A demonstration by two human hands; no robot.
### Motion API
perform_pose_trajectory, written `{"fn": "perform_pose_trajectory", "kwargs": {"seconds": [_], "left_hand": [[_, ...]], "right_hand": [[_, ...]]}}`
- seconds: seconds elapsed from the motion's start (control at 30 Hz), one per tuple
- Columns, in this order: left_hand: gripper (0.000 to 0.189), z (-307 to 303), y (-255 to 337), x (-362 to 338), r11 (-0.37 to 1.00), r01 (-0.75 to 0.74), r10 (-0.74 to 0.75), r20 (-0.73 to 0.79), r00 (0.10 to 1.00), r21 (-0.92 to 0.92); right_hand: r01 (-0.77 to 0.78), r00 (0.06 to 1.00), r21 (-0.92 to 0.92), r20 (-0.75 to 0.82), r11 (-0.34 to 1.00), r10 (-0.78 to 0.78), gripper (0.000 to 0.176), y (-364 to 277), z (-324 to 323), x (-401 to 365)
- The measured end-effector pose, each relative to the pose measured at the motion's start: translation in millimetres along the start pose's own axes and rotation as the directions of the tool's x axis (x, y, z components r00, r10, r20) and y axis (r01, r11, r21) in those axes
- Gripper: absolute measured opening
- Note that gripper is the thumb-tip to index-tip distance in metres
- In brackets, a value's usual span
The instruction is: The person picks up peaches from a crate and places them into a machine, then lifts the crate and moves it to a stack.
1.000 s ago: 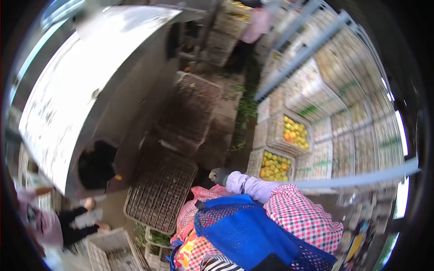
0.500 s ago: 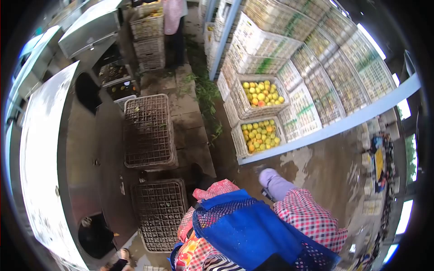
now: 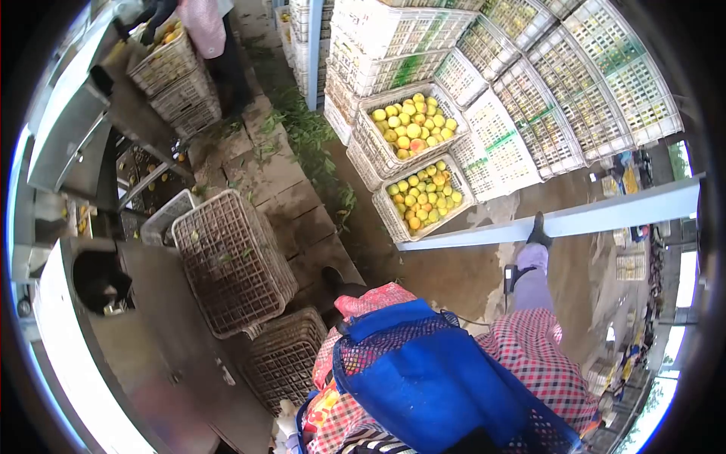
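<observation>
One long, pale blue metal beam (image 3: 620, 215) slants across the right half of the view, its left end just beside a grimy white plastic lattice crate (image 3: 388, 216) filled with round yellow-green and orange fruit (image 3: 428, 198). On the beam lies the right hand (image 3: 539, 233), in a dark glove; whether its fingers curl around the metal or merely rest there, I cannot tell. A lavender sleeve (image 3: 534, 261) covers that forearm, with a small black strapped device (image 3: 514, 278) near the wrist. The left hand (image 3: 286, 418) seems to be the pale shape low down, partly hidden beside the blue cloth apron (image 3: 420, 363); its finger spread cannot be told. Just above it sits a brown-stained lattice crate (image 3: 286, 356), next to a grey sheet-metal cabinet (image 3: 166, 318). Behind the fruit crate stand tall stacks of white lattice crates (image 3: 495, 151). Green leaves (image 3: 302, 125) litter the floor farther off, and a co-worker in pink (image 3: 203, 23) stands by fruit-filled crates at upper left.
</observation>
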State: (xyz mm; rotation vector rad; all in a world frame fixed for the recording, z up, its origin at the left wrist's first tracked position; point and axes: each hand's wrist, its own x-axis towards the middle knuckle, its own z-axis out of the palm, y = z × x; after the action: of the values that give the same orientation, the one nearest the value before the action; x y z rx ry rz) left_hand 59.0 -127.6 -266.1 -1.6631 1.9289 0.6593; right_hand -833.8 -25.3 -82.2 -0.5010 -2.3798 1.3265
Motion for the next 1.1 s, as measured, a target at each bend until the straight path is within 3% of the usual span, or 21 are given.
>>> {"fn": "perform_pose_trajectory", "kwargs": {"seconds": [0.03, 0.1, 0.17, 0.2, 0.27, 0.4, 0.47, 0.5, 0.53, 0.57, 0.63, 0.7, 0.73, 0.8, 0.9, 0.93, 0.97, 1.0, 1.03, 1.07, 1.1], "left_hand": [[0.024, -13.1, 5.1, 19.7, 0.999, -0.036, 0.035, -0.038, 0.999, -0.018], [0.026, -53.6, 31.4, 63.8, 0.836, 0.096, -0.092, 0.034, 0.995, -0.54], [0.03, -87.6, 49.6, 100.7, 0.297, 0.238, -0.157, 0.198, 0.967, -0.925], [0.034, -101.2, 60.5, 123.3, -0.107, 0.279, -0.131, 0.292, 0.948, -0.954], [0.043, -149.0, 115.4, 152.4, 0.011, 0.165, -0.286, 0.155, 0.946, -0.986], [0.035, -211.8, 185.7, 233.2, 0.349, 0.152, -0.229, 0.074, 0.971, -0.925], [0.026, -238.3, 234.9, 270.1, 0.299, 0.084, -0.144, 0.042, 0.989, -0.95], [0.024, -253.5, 270.4, 286.0, 0.263, 0.055, -0.097, 0.03, 0.995, -0.963], [0.027, -279.8, 315.3, 298.0, 0.318, 0.125, -0.082, 0.104, 0.991, -0.94], [0.036, -284.9, 352.3, 317.9, 0.228, 0.117, -0.019, 0.116, 0.993, -0.967], [0.043, -305.3, 435.0, 346.6, 0.374, 0.129, 0.128, 0.189, 0.974, -0.918], [0.038, -289.9, 506.7, 400.4, 0.274, 0.174, 0.376, 0.272, 0.886, -0.946], [0.031, -294.9, 557.9, 413.6, 0.521, 0.079, 0.353, 0.298, 0.887, -0.85], [0.038, -279.3, 634.2, 460.1, 0.474, 0.047, 0.526, 0.325, 0.786, -0.88], [0.059, -240.5, 751.6, 551.0, 0.269, 0.295, 0.528, 0.396, 0.751, -0.917], [0.028, -232.8, 794.3, 568.2, 0.249, 0.267, 0.53, 0.362, 0.767, -0.931], [0.027, -226.0, 837.3, 584.5, 0.23, 0.239, 0.532, 0.327, 0.781, -0.944], [0.018, -205.8, 866.0, 617.8, 0.183, 0.289, 0.434, 0.341, 0.834, -0.94], [0.034, -181.8, 889.7, 650.9, 0.159, 0.279, 0.457, 0.321, 0.829, -0.947], [0.068, -161.1, 910.1, 679.6, 0.139, 0.269, 0.479, 0.303, 0.824, -0.953], [0.066, -154.4, 927.8, 702.8, 0.217, 0.4, 0.4, 0.454, 0.796, -0.891]], "right_hand": [[-0.027, 0.999, 0.042, -0.021, 0.999, 0.028, 0.073, -14.1, -1.0, -14.3], [-0.004, 1.0, 0.184, -0.013, 0.983, 0.006, 0.067, 5.4, 4.9, -7.6], [0.034, 0.999, 0.204, -0.018, 0.978, -0.031, 0.065, 31.7, -0.1, -1.7], [0.062, 0.998, 0.195, -0.034, 0.979, -0.056, 0.065, 36.5, -3.3, -2.2], [0.141, 0.989, 0.149, -0.066, 0.979, -0.133, 0.063, 41.8, -12.6, -3.8], [0.386, 0.913, 0.048, -0.166, 0.921, -0.374, 0.06, 28.7, -33.4, 12.1], [0.449, 0.879, 0.25, -0.296, 0.858, -0.374, 0.055, -26.5, -41.3, -1.1], [0.493, 0.852, 0.236, -0.325, 0.837, -0.41, 0.054, -54.8, -54.7, 2.0], [0.47, 0.863, 0.277, -0.341, 0.838, -0.372, 0.053, -82.7, -64.0, 4.8], [0.451, 0.872, 0.317, -0.354, 0.834, -0.337, 0.053, -102.9, -68.7, 9.0], [0.476, 0.838, 0.262, -0.425, 0.839, -0.343, 0.053, -91.5, -82.2, 22.7], [0.485, 0.826, 0.273, -0.454, 0.831, -0.334, 0.055, -70.9, -93.0, 26.4], [0.467, 0.84, 0.312, -0.449, 0.828, -0.304, 0.056, -65.1, -96.7, 24.6], [0.349, 0.807, 0.311, -0.579, 0.884, -0.115, 0.062, -82.0, -85.1, 8.0], [0.268, 0.814, 0.274, -0.577, 0.924, -0.065, 0.069, -74.5, -105.8, 1.3], [0.262, 0.821, 0.311, -0.569, 0.914, -0.041, 0.069, -84.5, -102.8, -4.4], [0.28, 0.858, 0.387, -0.512, 0.878, -0.048, 0.065, -68.6, -127.7, -2.3], [0.285, 0.816, 0.346, -0.577, 0.894, -0.037, 0.061, -64.0, -142.1, 0.6], [0.275, 0.822, 0.279, -0.564, 0.92, -0.074, 0.061, -73.9, -137.7, -3.3], [0.281, 0.82, 0.201, -0.558, 0.938, -0.126, 0.061, -79.7, -136.8, -6.7], [0.289, 0.816, 0.121, -0.55, 0.95, -0.178, 0.062, -84.8, -137.0, -10.0]]}}
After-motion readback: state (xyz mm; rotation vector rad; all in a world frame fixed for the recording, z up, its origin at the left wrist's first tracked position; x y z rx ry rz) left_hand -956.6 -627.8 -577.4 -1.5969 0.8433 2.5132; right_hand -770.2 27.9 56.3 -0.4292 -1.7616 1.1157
